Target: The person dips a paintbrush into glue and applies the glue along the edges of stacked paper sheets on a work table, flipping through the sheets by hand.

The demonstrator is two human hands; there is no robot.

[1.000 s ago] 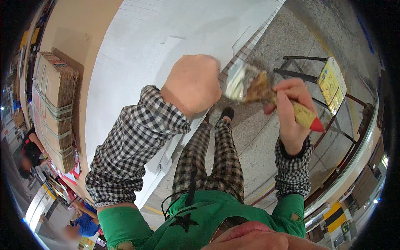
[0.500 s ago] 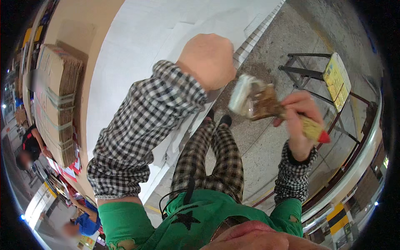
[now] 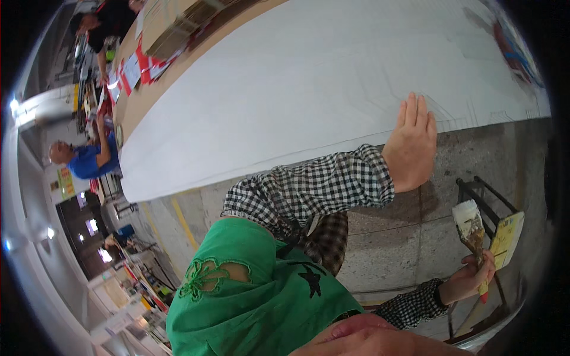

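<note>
Change: a moment before, my left hand hung as a loose fist in the air close to the brush; it had since swung away and gone flat onto the white sheet, and the view had tilted so the sheet filled the top of the picture.
Left hand [image 3: 411, 145]: one, open, fingers straight and pressed together, palm down on the lower edge of the white sheet [image 3: 309, 77].
Right hand [image 3: 472, 279]: one, closed in a grip round the handle of the paintbrush [image 3: 472, 231], well below the sheet and off to its right.
Paintbrush: one, wide and flat, bristles smeared brown and pointing up toward the sheet, handle tip red; it was held in the air, not touching the sheet.
White sheet: one, very large, lying across the floor above my arm; faint pencil lines showed near my fingers.
Stone floor [image 3: 415, 237]: grey slabs below the sheet, under both my hands.
Metal frame [image 3: 475, 193]: one, black, just beside the brush, carrying one yellow board [image 3: 506, 240].
Other people: two, far left of the sheet; one in a blue top [image 3: 89, 161], one in black [image 3: 110, 21] near its far corner.
</note>
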